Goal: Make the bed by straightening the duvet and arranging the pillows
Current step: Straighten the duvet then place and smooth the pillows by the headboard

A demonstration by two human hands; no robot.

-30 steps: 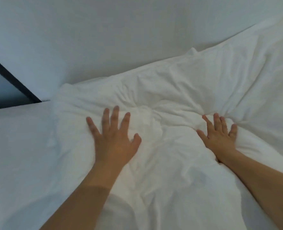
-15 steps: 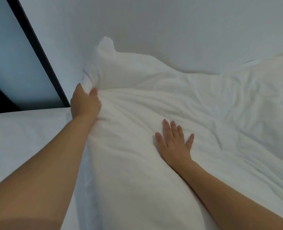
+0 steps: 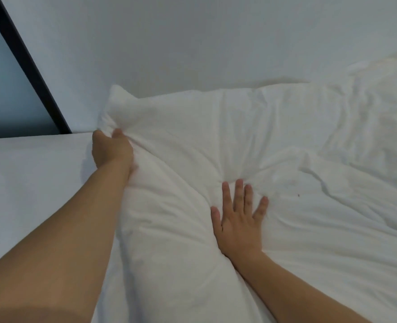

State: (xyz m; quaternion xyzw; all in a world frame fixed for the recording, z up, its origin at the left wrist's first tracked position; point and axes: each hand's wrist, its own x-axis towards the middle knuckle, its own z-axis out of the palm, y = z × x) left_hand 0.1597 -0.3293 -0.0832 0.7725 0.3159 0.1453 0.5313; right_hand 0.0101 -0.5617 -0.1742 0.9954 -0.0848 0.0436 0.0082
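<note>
A plain pale wall (image 3: 216, 43) filled the top of the view, smooth and matte, and the bedding was pushed right up against its foot. A white bed (image 3: 25, 183) took up the lower part; its flat, smooth sheet was seen bare on the left, offering open room beside the bedding, and its far edge was met by the wall. A dark straight frame bar (image 3: 29, 66) ran slantwise at upper left, with a bluish panel (image 3: 4, 78) behind it, and ended just beyond the bed's far edge.

A white duvet (image 3: 332, 206) was spread over the right side, soft, rumpled and creased, with folds running toward the wall. Whether its near edge lay over the pillow could not be told.

A white pillow (image 3: 181, 141), plump and cotton-like, was lain in the middle of the bed with its long axis running roughly left to right along the wall. Its far left corner was raised to a point against the wall, and its left edge was met by the bare sheet. Radiating creases were drawn into its surface toward a dimple near the centre.

The left hand (image 3: 112, 150) was curled on the pillow's left corner, with fabric pinched between thumb and fingers. The right hand (image 3: 237, 220) was laid flat on the pillow, fingers spread and straight, fingertips pressed at the dimple. Both forearms were bare.
</note>
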